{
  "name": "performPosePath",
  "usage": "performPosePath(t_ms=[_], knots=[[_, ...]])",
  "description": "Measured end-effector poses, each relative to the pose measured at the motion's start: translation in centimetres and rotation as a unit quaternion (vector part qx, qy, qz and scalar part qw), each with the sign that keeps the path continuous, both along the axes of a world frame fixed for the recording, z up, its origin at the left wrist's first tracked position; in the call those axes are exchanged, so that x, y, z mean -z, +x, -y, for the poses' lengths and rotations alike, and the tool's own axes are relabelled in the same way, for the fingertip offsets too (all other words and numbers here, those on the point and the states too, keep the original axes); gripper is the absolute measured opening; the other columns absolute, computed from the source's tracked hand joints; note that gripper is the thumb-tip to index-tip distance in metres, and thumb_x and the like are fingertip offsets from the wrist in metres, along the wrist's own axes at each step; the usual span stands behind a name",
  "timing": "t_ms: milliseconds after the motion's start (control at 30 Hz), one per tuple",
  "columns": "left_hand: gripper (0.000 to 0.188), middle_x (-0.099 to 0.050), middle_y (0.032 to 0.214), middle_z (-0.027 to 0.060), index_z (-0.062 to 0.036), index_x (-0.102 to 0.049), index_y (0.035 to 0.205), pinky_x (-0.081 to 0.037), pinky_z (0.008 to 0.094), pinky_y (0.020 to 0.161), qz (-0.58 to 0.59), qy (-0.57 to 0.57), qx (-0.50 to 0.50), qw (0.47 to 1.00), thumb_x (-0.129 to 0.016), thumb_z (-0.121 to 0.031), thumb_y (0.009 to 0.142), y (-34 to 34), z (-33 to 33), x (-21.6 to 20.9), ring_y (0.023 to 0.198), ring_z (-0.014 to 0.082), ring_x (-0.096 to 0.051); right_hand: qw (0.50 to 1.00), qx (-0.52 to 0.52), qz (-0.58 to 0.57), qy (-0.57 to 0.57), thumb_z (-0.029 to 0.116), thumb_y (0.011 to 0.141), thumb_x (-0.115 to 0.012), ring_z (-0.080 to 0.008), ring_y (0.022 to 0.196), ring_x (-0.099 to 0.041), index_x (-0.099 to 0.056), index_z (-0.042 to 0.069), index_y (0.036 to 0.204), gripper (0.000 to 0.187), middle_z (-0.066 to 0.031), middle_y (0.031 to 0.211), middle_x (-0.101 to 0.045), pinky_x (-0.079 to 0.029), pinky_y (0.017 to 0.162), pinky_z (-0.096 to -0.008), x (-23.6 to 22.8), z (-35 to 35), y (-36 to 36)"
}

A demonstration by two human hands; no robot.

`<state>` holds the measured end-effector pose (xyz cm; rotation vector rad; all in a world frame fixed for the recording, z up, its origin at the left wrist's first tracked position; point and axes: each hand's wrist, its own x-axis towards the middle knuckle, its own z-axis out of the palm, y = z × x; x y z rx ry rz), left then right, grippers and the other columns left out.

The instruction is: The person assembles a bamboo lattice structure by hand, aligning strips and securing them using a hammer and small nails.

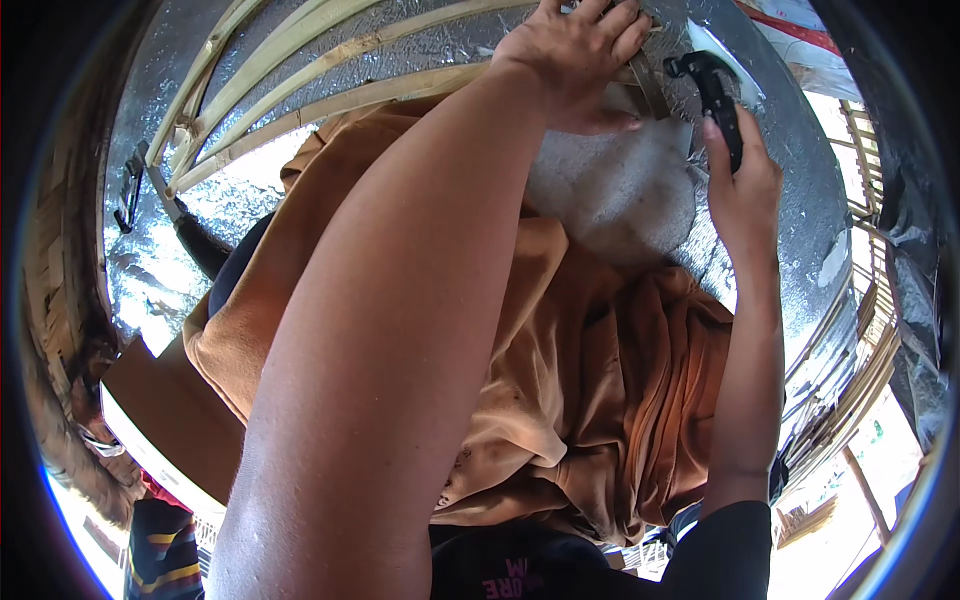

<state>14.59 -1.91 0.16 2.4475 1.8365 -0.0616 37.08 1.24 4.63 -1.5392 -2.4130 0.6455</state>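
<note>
My right hand (745, 185) is wrapped round the handle of a black claw hammer (716, 95), its head raised to the upper left of the fist. My left hand (580, 60) reaches to the top of the view, with fingers spread and the thumb apart. Its fingertips are partly cut off by the picture's edge. A short narrow strip (650, 88) shows beside that hand, close to the hammer. Below the left palm lies a grey, flat, worn slab (615, 190). What the left fingers touch is hard to make out.
Several long, pale bamboo strips (345, 50) spread across the upper left over a shiny silvery sheet (805, 240). A dark-handled blade (200, 240) lies at the left. Brown cloth (590, 370) covers my lap. Thin sticks (850, 385) are bundled at the right.
</note>
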Motion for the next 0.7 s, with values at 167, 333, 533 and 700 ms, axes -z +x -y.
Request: performPosePath(t_ms=[167,333,533,700], knots=[[0.099,-0.02,0.166,0.0155,-0.0009,-0.021,0.159,-0.011,0.0592,0.123,-0.008,0.017,0.001,1.0,-0.039,-0.073,0.094,-0.3,-0.1,0.2,0.155,0.0355,-0.011,0.995,0.028,-0.099,0.008,0.028,0.104,-0.056,-0.0177,0.066,-0.064,-0.06,0.004,0.121,0.03,-0.0081,0.075,-0.064,-0.05,0.063,-0.0325,-1.4,0.0,-0.4],[0.099,-0.02,0.166,0.0161,-0.0006,-0.021,0.158,-0.012,0.0593,0.123,0.019,0.009,-0.001,1.0,-0.04,-0.073,0.094,0.1,-0.3,0.0,0.155,0.0361,-0.012,0.981,0.008,-0.127,0.147,0.024,0.103,-0.058,-0.0349,0.075,-0.074,-0.054,0.003,0.13,0.035,-0.0183,0.08,-0.068,-0.055,0.062,-0.0401,0.1,1.4,-0.3],[0.101,-0.021,0.166,0.016,-0.0006,-0.022,0.158,-0.012,0.0591,0.123,0.0,0.017,-0.007,1.0,-0.04,-0.075,0.092,-0.5,-0.2,0.0,0.155,0.0361,-0.012,0.989,-0.068,-0.082,0.101,0.023,0.101,-0.061,-0.0426,0.088,-0.072,-0.055,0.004,0.132,0.037,-0.0244,0.094,-0.071,-0.056,0.071,-0.0458,-1.0,1.7,-1.5],[0.102,-0.02,0.166,0.0161,-0.0002,-0.021,0.158,-0.012,0.0596,0.123,0.014,0.01,-0.003,1.0,-0.044,-0.074,0.092,0.0,-0.3,-0.3,0.155,0.036,-0.012,0.987,-0.102,0.021,0.126,0.022,0.098,-0.065,-0.0424,0.091,-0.071,-0.06,0.007,0.132,0.037,-0.0237,0.097,-0.072,-0.057,0.073,-0.0452,-0.3,1.3,-1.3]])
